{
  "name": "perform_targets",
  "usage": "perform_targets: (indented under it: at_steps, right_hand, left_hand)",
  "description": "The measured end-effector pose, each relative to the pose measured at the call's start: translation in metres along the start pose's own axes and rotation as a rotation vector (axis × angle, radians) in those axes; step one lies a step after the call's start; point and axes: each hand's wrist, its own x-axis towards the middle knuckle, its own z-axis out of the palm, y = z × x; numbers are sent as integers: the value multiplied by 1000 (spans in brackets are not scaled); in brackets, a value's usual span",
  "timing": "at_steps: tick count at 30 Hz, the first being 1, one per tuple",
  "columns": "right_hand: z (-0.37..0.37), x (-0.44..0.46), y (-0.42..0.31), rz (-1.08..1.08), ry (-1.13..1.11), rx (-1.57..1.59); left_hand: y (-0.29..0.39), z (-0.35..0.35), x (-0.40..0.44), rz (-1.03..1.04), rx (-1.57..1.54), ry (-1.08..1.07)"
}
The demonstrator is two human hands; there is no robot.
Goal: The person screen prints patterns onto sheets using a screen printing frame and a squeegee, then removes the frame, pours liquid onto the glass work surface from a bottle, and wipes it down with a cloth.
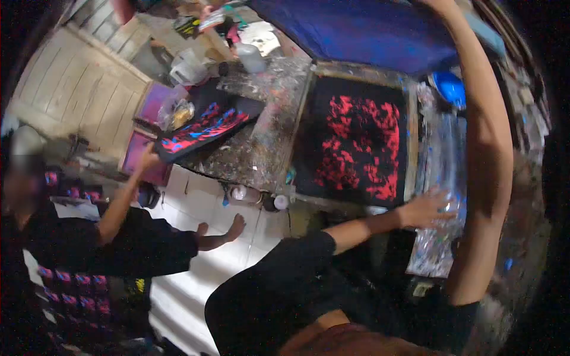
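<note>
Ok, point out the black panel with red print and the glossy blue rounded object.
Black panel with red print (356,142), head view: middle of its printed face.
Glossy blue rounded object (452,90), head view: middle of its visible surface.

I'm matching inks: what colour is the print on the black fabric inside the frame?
Red patches; the head view shows the print best.

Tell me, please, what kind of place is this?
Probably a screen-printing workshop. Black cloth with a red print lies beside what looks like a blue screen, a co-worker's hand touches another printed cloth, and the bench is stained.
</note>
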Motion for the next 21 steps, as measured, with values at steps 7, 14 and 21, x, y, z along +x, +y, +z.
perform_targets:
  at_steps: [7, 14, 21]
  right_hand:
    - [-29, -16, -26, 55, -72, 76]
    - [14, 49, 21, -42, -129, 81]
    - [22, 53, 23, -18, -89, 89]
  left_hand:
    - [-13, -64, -94, -591, 61, -302]
    - [3, -150, -239, -1094, 605, -198]
    - [-15, -162, -237, -1065, 547, -244]
